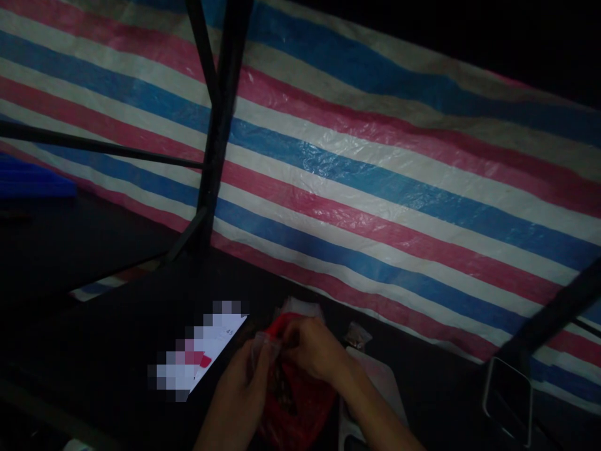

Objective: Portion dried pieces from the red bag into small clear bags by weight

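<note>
While your left hand [244, 382] and right hand [312, 347] pinch the small clear bag [263, 346] over the red bag [300, 401] — dim light, slippery film — contents could spill.

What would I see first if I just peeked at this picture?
The big striped sheet in red, white and blue fills most of the view, stretched behind a dark metal frame. Low down in the dim light, the left hand and the right hand meet over a red plastic bag on a dark table. A white sheet of paper lies just left of the hands.
</note>
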A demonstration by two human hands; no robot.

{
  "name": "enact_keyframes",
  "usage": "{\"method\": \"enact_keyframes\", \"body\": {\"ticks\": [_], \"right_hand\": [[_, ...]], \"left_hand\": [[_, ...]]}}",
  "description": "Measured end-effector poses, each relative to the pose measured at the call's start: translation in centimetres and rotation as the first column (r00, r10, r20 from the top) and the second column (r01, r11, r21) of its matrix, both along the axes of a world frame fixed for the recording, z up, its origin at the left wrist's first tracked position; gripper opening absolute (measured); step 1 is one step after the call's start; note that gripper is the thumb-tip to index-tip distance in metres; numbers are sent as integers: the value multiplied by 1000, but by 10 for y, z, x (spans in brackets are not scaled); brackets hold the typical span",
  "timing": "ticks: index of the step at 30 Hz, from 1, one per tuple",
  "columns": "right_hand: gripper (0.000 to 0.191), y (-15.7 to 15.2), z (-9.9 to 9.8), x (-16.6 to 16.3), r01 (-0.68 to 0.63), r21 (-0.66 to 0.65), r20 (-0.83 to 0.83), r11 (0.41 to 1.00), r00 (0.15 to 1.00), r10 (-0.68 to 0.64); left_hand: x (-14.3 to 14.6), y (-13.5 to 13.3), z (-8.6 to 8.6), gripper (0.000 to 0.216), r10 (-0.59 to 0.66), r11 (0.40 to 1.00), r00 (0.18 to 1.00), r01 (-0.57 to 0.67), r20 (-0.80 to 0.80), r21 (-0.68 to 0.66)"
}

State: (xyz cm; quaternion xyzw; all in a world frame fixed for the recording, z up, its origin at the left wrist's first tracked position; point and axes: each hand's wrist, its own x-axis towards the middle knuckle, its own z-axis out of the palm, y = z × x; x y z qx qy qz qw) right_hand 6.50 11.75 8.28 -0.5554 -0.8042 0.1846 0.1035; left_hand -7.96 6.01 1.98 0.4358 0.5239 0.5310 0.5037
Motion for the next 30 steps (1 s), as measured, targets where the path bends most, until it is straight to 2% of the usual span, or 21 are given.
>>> {"method": "enact_keyframes", "body": {"ticks": [2, 6, 10, 13, 16, 19, 24, 27, 30], "right_hand": [[16, -1, 3, 2, 6, -26, 30, 1000, 1000, -5], [15, -8, 11, 7, 30, -58, 114, 998, 993, -23], [16, -18, 18, 6, 102, -18, 210, 995, 973, -96], [24, -23, 21, 3, 114, 5, 228, 994, 967, -112], [22, -23, 19, 3, 64, -55, 156, 996, 986, -55], [15, -18, 13, 6, 11, -148, 31, 989, 1000, -6], [9, -9, -1, 18, 36, -219, -134, 975, 989, -66], [9, -5, -8, 26, 52, -298, -232, 953, 965, -125], [7, -2, -11, 32, 57, -364, -311, 930, 933, -179]], "left_hand": [[0, 1, 5, 66, 29, 998, 997, -25, 76, -58], [-3, 0, 9, 52, 134, 987, 972, -115, 194, -109], [-7, -7, 8, 45, 213, 972, 955, -184, 205, -149], [-6, -15, 7, 48, 186, 973, 960, -151, 210, -173], [-3, -20, 7, 48, 127, 982, 955, -83, 270, -167], [0, -22, 8, 43, 141, 980, 921, -78, 364, -181], [7, -17, 9, 46, 183, 981, 853, -122, 489, -153], [10, -13, 6, 47, 174, 984, 872, -133, 458, -121], [12, -7, 1, 53, 174, 985, 949, -171, 262, -36]]}}
